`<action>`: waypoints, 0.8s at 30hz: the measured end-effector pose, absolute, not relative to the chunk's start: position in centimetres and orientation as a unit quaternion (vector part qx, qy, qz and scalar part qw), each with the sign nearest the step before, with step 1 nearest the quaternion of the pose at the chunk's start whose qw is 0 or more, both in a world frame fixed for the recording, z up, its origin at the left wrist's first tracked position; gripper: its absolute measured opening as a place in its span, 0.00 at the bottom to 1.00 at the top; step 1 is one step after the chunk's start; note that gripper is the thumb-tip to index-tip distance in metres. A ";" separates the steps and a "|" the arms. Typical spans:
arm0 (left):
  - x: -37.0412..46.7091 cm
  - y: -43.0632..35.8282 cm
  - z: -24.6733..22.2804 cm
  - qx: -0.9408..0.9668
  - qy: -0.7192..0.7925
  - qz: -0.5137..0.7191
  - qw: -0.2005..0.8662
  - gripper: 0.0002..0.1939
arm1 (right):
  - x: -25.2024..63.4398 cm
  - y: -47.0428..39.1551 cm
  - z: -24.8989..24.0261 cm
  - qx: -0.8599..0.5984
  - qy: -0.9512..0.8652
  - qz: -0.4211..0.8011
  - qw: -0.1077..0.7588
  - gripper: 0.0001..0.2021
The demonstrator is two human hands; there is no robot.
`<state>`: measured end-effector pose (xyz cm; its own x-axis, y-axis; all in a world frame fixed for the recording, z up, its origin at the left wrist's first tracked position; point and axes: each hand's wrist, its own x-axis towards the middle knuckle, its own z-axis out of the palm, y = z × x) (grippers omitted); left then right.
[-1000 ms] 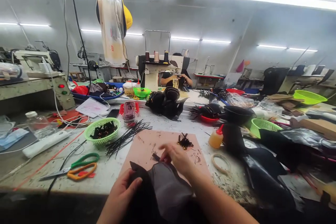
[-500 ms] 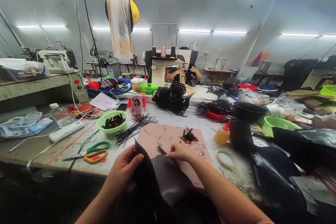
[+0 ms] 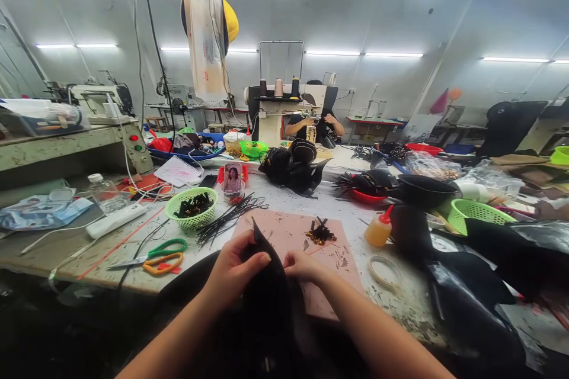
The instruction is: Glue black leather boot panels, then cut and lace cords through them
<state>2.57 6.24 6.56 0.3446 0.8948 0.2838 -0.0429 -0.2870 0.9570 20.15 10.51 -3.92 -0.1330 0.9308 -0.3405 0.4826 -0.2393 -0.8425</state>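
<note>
My left hand (image 3: 235, 269) is closed on the upper edge of a black leather piece (image 3: 267, 296), thumb on the near face and fingers behind. The pointed corner of the leather stands up above the hand, and the rest hangs down over the table's front edge. Close on the right, my right hand (image 3: 304, 266) is pinched at the far side of the same edge. The short black strip seen in its fingertips earlier is now hidden behind the leather. Beyond the hands, a small pile of short black straps with gold-coloured metal bits (image 3: 320, 231) lies on a pink board (image 3: 275, 222).
Left of the board are scissors (image 3: 155, 259), a green basket (image 3: 178, 219) of black straps, and a phone (image 3: 232, 179). To the right stand a glue bottle (image 3: 377, 230), a tape roll (image 3: 384, 272) and black leather pieces (image 3: 466, 296). A co-worker's hands (image 3: 329, 121) are at a sewing machine.
My left hand has moved right and slightly up, bringing the leather edge across to my right hand. The strip in my right fingertips has gone out of sight behind the leather.
</note>
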 end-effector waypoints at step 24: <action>0.4 11.1 4.7 0.863 0.308 0.245 0.316 0.22 | 23.0 8.0 4.1 -0.407 -0.720 0.501 0.256 0.07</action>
